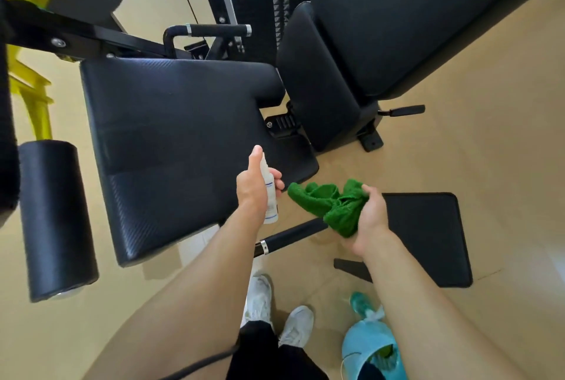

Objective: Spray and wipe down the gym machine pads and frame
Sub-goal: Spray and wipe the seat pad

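Observation:
My left hand [255, 182] grips a small white spray bottle [270, 196], forefinger on its top, nozzle aimed at the large black seat pad [171, 135]. My right hand [371, 217] holds a bunched green cloth [328, 202] just right of the bottle, above a black handle bar [293, 236]. A black back pad [412, 21] and a smaller pad [318, 89] stand at the upper right. A black roller pad [55, 217] hangs at the left. The black frame [91, 37] runs along the top left.
A black floor plate [428, 236] lies under my right hand. The weight stack [275, 12] stands at the top centre. Yellow frame parts [30, 89] are at the left. My white shoes [275, 312] and another person's teal shoe [360, 306] stand on the beige floor.

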`<control>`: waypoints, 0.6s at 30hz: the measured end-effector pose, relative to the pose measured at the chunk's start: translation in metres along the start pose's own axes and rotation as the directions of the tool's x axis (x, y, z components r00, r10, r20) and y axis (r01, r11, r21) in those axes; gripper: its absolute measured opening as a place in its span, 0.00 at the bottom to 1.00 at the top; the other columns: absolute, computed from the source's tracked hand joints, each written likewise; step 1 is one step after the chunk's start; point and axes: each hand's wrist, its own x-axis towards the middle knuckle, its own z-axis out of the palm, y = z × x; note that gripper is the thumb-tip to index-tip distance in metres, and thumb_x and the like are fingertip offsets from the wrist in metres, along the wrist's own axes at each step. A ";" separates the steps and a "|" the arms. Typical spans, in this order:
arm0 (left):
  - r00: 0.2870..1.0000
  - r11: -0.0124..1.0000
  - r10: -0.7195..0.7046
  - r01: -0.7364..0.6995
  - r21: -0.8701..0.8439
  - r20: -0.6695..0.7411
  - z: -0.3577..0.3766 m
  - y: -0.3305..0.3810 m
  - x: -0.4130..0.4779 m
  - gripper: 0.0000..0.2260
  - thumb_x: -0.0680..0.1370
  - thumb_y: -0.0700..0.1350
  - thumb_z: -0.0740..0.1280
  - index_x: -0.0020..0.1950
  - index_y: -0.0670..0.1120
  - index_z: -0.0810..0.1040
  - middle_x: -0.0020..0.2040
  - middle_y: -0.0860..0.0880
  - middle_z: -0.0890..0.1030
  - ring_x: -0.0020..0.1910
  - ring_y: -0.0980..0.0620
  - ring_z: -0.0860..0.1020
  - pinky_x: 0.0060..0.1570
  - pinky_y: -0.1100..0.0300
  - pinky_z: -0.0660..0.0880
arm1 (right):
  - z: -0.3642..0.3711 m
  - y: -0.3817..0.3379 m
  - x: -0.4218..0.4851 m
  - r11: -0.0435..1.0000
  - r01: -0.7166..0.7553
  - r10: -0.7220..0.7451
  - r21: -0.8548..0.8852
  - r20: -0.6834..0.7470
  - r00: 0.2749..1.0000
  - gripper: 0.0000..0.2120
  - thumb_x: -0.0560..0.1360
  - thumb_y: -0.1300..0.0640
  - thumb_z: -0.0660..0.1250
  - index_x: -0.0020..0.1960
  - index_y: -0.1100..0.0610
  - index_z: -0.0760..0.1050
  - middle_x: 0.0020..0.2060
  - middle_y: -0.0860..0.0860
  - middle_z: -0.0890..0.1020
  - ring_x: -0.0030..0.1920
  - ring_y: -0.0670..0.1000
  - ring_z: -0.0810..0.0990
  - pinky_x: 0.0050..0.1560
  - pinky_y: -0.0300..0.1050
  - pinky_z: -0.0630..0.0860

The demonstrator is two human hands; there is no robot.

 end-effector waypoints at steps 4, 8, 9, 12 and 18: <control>0.999 0.999 0.022 -0.023 -0.049 -0.033 -0.010 0.009 0.004 0.32 0.81 0.67 0.61 0.30 0.43 0.78 0.28 0.45 0.79 0.26 0.50 0.75 0.36 0.57 0.76 | 0.022 0.019 0.010 0.997 -0.064 0.064 0.037 0.011 0.998 0.25 0.79 0.43 0.54 0.63 0.59 0.77 0.57 0.62 0.82 0.54 0.64 0.82 0.46 0.53 0.78; 0.988 0.994 0.091 -0.097 -0.049 -0.121 -0.021 0.022 0.018 0.30 0.81 0.66 0.62 0.30 0.44 0.78 0.27 0.46 0.79 0.27 0.51 0.77 0.41 0.55 0.78 | 0.057 0.018 0.010 0.997 0.009 -0.021 0.073 0.167 0.986 0.22 0.80 0.43 0.54 0.61 0.57 0.77 0.55 0.61 0.84 0.54 0.64 0.83 0.57 0.64 0.77; 0.986 0.993 0.093 -0.103 -0.065 -0.141 -0.024 0.026 0.023 0.30 0.81 0.65 0.62 0.30 0.44 0.78 0.27 0.47 0.79 0.27 0.51 0.77 0.41 0.55 0.78 | 0.064 0.018 0.012 0.995 0.011 -0.033 0.096 0.221 0.975 0.22 0.80 0.44 0.54 0.60 0.57 0.78 0.55 0.62 0.84 0.55 0.65 0.82 0.61 0.67 0.75; 0.979 0.986 0.074 -0.100 -0.136 -0.190 -0.034 0.034 0.035 0.28 0.80 0.65 0.64 0.32 0.43 0.78 0.28 0.46 0.79 0.27 0.51 0.76 0.40 0.55 0.77 | 0.077 0.017 0.018 0.992 -0.024 -0.023 0.127 0.358 0.934 0.20 0.80 0.45 0.57 0.58 0.59 0.79 0.55 0.61 0.85 0.58 0.64 0.82 0.59 0.61 0.77; 0.971 0.980 0.063 -0.105 -0.172 -0.232 -0.041 0.041 0.051 0.28 0.79 0.66 0.64 0.43 0.41 0.86 0.34 0.43 0.84 0.32 0.50 0.79 0.46 0.53 0.77 | 0.084 0.006 0.040 0.997 -0.066 0.046 0.034 0.412 0.910 0.17 0.80 0.44 0.62 0.60 0.54 0.79 0.59 0.58 0.84 0.60 0.59 0.82 0.50 0.51 0.78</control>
